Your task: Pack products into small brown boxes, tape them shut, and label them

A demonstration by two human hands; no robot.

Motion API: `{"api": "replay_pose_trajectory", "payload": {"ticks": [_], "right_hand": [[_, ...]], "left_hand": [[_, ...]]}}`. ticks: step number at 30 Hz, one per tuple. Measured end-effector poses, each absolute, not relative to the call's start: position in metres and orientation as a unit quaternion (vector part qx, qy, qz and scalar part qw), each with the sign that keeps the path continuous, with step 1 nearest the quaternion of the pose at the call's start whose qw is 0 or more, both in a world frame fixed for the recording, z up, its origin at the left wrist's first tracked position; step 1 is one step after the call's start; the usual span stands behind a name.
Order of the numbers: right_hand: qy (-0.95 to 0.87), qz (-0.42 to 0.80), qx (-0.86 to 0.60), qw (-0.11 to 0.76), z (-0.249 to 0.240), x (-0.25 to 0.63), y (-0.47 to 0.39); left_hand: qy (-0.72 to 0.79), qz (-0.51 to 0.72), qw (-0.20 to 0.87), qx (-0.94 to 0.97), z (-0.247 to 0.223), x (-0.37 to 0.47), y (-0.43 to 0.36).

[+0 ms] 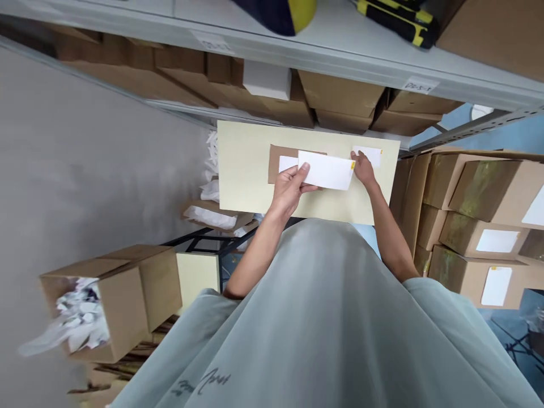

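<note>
My left hand grips a flat white packet by its left end, thumb on top and fingers underneath. A small yellow mark sits at the packet's right corner. Further right, my right hand has its curled fingers at the left end of another white packet, which also has a yellow mark and lies at the tabletop. Under the left-hand packet, a brown cardboard piece rests on the pale yellow table. Part of a further white piece shows on that cardboard; the rest is hidden.
Beyond the table, a grey metal shelf holds brown boxes and a white box. Stacked cartons with white labels stand close on the right. To the left is an open carton full of crumpled white material, beside a grey wall.
</note>
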State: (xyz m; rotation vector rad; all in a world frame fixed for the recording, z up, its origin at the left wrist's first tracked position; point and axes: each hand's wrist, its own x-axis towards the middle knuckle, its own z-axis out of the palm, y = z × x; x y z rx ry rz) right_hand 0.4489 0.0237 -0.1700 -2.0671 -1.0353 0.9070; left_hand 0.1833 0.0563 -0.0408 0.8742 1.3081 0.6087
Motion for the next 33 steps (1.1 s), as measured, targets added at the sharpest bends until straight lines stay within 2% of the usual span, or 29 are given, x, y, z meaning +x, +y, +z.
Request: {"api": "replay_pose_trajectory", "payload": {"ticks": [5, 9, 18, 25, 29, 33], "right_hand": [[-0.32, 0.501, -0.68, 0.429, -0.056, 0.372, -0.032], [-0.273, 0.487, -0.675, 0.482, -0.006, 0.304, -0.05], [-0.3, 0.418, -0.705, 0.488, 0.036, 0.27, -0.027], [-0.317, 0.404, -0.713, 0.478, 0.065, 0.234, -0.012], [-0.307, 0.415, -0.716, 0.47, 0.061, 0.216, -0.003], [-0.325, 0.405, -0.744, 0.42, 0.044, 0.195, 0.011]], "left_hand": [[0.587, 0.324, 0.634, 0.386, -0.032, 0.149, 0.051], [0.594, 0.318, 0.622, 0.4, -0.024, 0.126, 0.053], [0.53, 0.283, 0.673, 0.431, 0.015, 0.036, 0.083], [0.454, 0.291, 0.694, 0.477, 0.04, 0.004, 0.107], [0.409, 0.289, 0.712, 0.493, 0.048, -0.012, 0.12], [0.381, 0.287, 0.72, 0.504, 0.053, -0.024, 0.128]]}}
